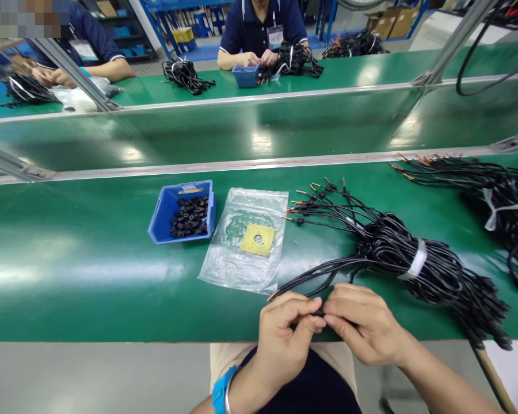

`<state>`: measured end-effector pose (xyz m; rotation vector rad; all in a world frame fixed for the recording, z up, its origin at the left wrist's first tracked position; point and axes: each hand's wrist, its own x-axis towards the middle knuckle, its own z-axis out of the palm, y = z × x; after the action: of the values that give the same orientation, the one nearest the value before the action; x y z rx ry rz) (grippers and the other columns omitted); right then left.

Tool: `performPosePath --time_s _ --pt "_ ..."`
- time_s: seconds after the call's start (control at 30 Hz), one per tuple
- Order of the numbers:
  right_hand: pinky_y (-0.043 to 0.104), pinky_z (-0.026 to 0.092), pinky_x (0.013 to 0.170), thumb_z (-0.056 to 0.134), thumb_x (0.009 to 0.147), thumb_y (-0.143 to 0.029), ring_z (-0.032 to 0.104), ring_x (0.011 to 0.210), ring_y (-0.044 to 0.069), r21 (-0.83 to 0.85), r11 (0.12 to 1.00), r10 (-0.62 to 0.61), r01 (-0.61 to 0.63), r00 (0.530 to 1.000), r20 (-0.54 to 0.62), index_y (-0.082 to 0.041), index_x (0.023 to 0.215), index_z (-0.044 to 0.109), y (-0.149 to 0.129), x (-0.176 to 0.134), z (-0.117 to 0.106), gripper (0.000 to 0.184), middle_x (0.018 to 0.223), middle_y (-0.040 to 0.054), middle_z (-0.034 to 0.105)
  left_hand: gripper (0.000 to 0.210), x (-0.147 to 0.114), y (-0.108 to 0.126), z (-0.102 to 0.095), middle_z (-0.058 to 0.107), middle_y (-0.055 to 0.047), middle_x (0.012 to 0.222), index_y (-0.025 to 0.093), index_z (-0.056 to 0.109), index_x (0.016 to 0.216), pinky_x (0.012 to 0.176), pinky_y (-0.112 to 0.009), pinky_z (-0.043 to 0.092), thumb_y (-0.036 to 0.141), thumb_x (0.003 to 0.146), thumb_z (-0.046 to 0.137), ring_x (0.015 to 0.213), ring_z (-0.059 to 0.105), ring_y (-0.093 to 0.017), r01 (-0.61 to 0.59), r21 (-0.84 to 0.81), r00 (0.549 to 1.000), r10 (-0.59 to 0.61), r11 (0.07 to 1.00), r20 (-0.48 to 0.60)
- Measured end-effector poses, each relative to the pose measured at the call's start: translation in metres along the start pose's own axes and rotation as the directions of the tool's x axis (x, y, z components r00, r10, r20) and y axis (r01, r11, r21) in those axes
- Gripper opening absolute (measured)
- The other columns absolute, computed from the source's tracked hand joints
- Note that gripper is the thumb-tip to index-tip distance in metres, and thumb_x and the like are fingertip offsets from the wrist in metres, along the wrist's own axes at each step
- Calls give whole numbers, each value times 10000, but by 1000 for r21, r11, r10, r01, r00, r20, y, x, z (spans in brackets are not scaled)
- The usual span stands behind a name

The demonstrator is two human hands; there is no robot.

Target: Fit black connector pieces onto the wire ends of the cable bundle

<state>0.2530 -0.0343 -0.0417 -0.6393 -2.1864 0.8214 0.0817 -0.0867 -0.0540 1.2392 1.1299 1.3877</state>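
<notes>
In front of my body, my left hand (pixel 287 330) and my right hand (pixel 365 322) meet, with thumbs and fingertips pinched together. A short black piece (pixel 318 313) shows between the fingertips; my fingers cover most of it, so I cannot tell whether it is cable or fitting. Just beyond my hands lies a bundle of black cables (pixel 440 270), tied with a white band (pixel 415 260). Several of its stripped ends fan out to the left, with small black fittings (pixel 301 221) on them. Other loose ends (pixel 273 296) pass just above my left hand.
A blue bin (pixel 155 227) holds small black fittings (pixel 190 217). Beside it, a yellow square card (pixel 263 246) lies on a clear plastic bag (pixel 224 267). Another cable bundle (pixel 511 198) lies far right. Across the metal rail (pixel 242 167), two people work with cables.
</notes>
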Motion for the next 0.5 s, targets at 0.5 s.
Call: performPosePath --time_s 0.5 --pt "278 299 531 443 927 -107 403 558 126 -73 997 -36 38 999 34 -193 738 505 2 -2 3 217 602 -19 468 102 1 1 1 718 -70 717 151 785 824 619 -239 542 102 824 695 648 670 -159 -116 193 993 107 974 57"
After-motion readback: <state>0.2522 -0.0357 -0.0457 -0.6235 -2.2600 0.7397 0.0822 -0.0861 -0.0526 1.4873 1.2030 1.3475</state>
